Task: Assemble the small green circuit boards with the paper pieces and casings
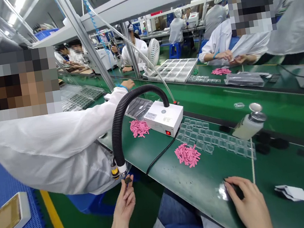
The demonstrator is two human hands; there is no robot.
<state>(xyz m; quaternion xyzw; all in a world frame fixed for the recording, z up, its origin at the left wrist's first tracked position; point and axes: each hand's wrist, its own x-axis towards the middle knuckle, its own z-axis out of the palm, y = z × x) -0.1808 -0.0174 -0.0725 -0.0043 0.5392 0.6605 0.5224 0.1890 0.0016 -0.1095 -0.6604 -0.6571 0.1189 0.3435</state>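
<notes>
My left hand (125, 197) pinches a small dark piece (128, 180) just below the white-tipped end of a black corrugated hose (120, 143). The hose arches over from a white box (164, 117) with a red switch. On the green tabletop, at the front, rests my right hand (248, 198), its fingers curled over something dark and its fingertips beside a shiny spot; what it holds is mostly hidden. Between the box and my right hand lies a pile of pink strips (188, 155). Clear square pieces (215, 137) lie in rows behind the pile.
A person in white (59, 143) sits close on the left, one arm reaching behind the hose. A dispenser bottle (250, 124) stands at the back right, folded white paper (292, 193) at the right. A second pink pile (139, 128) is beside the box. A black cable crosses the table.
</notes>
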